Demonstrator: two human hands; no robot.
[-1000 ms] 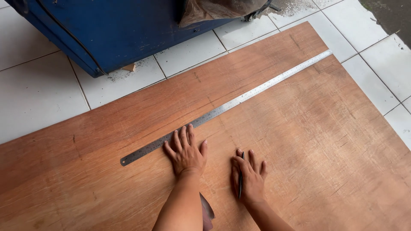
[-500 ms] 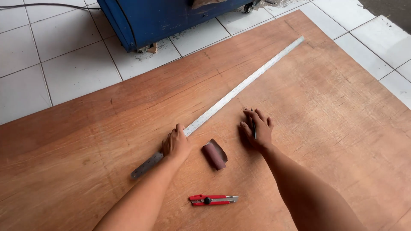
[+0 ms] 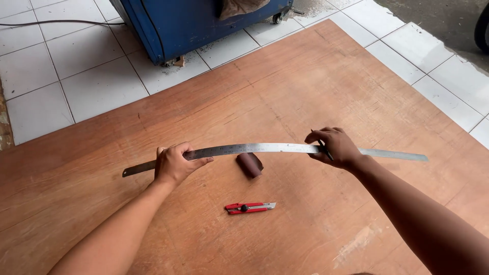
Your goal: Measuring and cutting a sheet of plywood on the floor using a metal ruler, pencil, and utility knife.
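- steel ruler (image 3: 254,148) held above plywood sheet (image 3: 305,91), bowed upward.
- left hand (image 3: 175,164) wrapped shut around it.
- right hand (image 3: 333,146) pinches ruler and pencil (image 3: 323,146).
- red utility knife (image 3: 250,207) at 6 o'clock.

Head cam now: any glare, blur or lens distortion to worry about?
Head view: soft, even daylight, only faint shadows under the arms on the plywood sheet. The steel ruler shows a mild sheen between the left hand and right hand, with no blown-out glare. Hands and the red utility knife look sharp. Tile lines look fairly straight; the ruler's curve looks like real bending.
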